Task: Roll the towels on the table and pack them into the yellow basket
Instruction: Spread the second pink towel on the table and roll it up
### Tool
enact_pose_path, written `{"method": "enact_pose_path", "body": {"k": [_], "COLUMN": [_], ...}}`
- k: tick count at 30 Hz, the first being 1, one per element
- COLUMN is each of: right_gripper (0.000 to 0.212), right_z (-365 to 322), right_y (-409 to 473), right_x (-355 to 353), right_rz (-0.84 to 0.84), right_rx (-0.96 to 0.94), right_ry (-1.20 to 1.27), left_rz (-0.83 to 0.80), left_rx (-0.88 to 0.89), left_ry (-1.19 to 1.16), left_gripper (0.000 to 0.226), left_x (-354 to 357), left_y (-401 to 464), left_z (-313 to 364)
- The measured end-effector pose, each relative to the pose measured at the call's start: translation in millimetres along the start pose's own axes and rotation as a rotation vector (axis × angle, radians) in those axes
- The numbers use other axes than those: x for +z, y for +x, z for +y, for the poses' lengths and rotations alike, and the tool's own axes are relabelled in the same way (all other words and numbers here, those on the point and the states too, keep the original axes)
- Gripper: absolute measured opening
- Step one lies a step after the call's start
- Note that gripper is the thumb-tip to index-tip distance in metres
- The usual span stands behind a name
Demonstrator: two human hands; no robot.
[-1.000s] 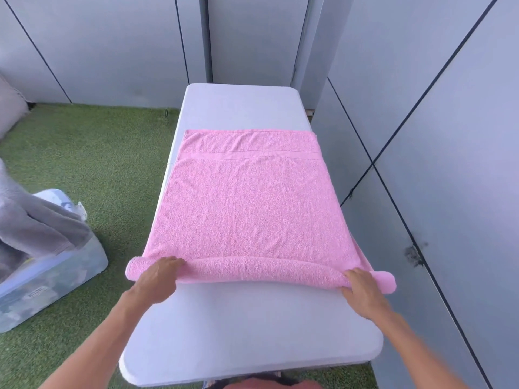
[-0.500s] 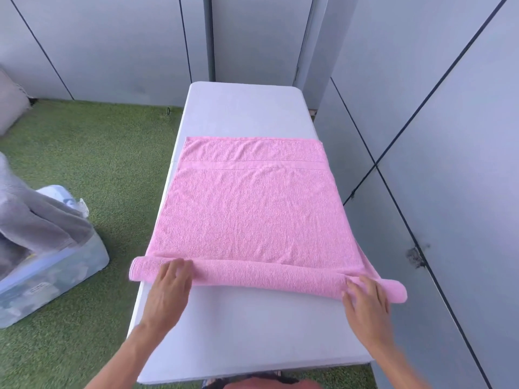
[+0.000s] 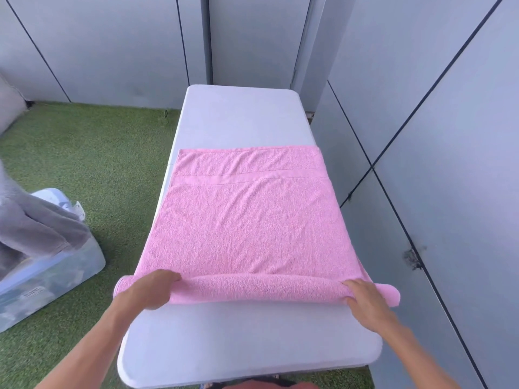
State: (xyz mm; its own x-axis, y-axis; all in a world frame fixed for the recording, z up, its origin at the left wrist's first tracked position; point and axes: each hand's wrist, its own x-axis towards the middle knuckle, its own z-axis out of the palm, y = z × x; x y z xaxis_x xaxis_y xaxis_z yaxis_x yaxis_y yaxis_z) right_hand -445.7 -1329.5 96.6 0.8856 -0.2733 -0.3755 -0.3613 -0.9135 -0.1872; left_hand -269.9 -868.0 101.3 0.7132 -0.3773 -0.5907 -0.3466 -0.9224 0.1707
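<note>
Right now I see the long white plastic counter carrying the flat pink terry towel, its near edge rolled. My left hand and right hand curl over that roll; I'd push both ends evenly, keeping it tight.

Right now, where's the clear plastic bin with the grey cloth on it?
In the head view, the clear plastic bin sits on the green turf at far left, beside the white table, with the grey cloth draped over it.

Pink towel, white table, green grass floor, grey walls.
</note>
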Motion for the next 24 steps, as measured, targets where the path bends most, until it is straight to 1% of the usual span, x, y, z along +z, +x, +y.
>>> {"method": "enact_pose_path", "body": {"k": [2, 3, 4, 5, 6, 7, 8, 9, 10, 12, 13, 15, 17, 18, 19, 21, 22, 24], "right_gripper": [0.035, 0.035, 0.036, 0.037, 0.037, 0.036, 0.033, 0.029, 0.025, 0.017, 0.019, 0.039, 0.061, 0.067, 0.067, 0.057, 0.052, 0.044], "right_z": [5, 6, 6, 6, 4, 1, -2, -6, -11, -20, -23, -21, -15, -13, -11, -10, -11, -12], "right_y": [2, 3, 5, 7, 9, 10, 10, 7, 2, -11, -18, -25, -23, -17, -12, -1, 3, 7], "right_x": [-12, -17, -21, -23, -23, -21, -15, -8, -1, 18, 25, 38, 41, 41, 39, 30, 24, 9], "right_rz": [-0.143, -0.197, -0.225, -0.209, -0.152, -0.045, 0.104, 0.258, 0.377, 0.516, 0.539, 0.506, 0.426, 0.385, 0.352, 0.322, 0.309, 0.226], "right_rx": [0.048, 0.087, 0.117, 0.137, 0.163, 0.19, 0.214, 0.22, 0.212, 0.163, 0.128, 0.058, 0.01, -0.001, -0.002, 0.006, 0.008, 0.014], "right_ry": [0.152, 0.267, 0.389, 0.492, 0.571, 0.587, 0.526, 0.41, 0.288, 0.089, 0.029, -0.014, -0.058, -0.067, -0.058, -0.001, 0.028, 0.029], "left_rz": [-0.028, 0.01, 0.103, 0.277, 0.457, 0.582, 0.685, 0.736, 0.767, 0.86, 0.843, 0.727, 0.637, 0.593, 0.567, 0.546, 0.524, 0.454], "left_rx": [0.034, 0.032, 0.023, 0.01, -0.019, -0.041, -0.055, -0.06, -0.048, 0.019, 0.055, 0.117, 0.166, 0.174, 0.176, 0.137, 0.109, 0.083], "left_ry": [-0.075, -0.128, -0.176, -0.166, -0.1, -0.045, -0.01, -0.01, -0.034, -0.071, -0.097, -0.079, -0.041, -0.055, -0.093, -0.132, -0.124, -0.078], "left_gripper": [0.05, 0.049, 0.048, 0.045, 0.04, 0.033, 0.027, 0.024, 0.025, 0.022, 0.03, 0.057, 0.069, 0.072, 0.072, 0.06, 0.055, 0.051], "left_x": [-5, -5, -4, 0, 5, 12, 20, 28, 35, 52, 59, 69, 68, 63, 57, 43, 34, 18], "left_y": [-3, -4, -5, -6, -8, -10, -13, -16, -19, -23, -25, -23, -16, -12, -6, 3, 7, 13], "left_z": [1, 2, 4, 6, 9, 11, 13, 17, 21, 24, 24, 16, 3, -1, -3, -1, -1, 0]}}
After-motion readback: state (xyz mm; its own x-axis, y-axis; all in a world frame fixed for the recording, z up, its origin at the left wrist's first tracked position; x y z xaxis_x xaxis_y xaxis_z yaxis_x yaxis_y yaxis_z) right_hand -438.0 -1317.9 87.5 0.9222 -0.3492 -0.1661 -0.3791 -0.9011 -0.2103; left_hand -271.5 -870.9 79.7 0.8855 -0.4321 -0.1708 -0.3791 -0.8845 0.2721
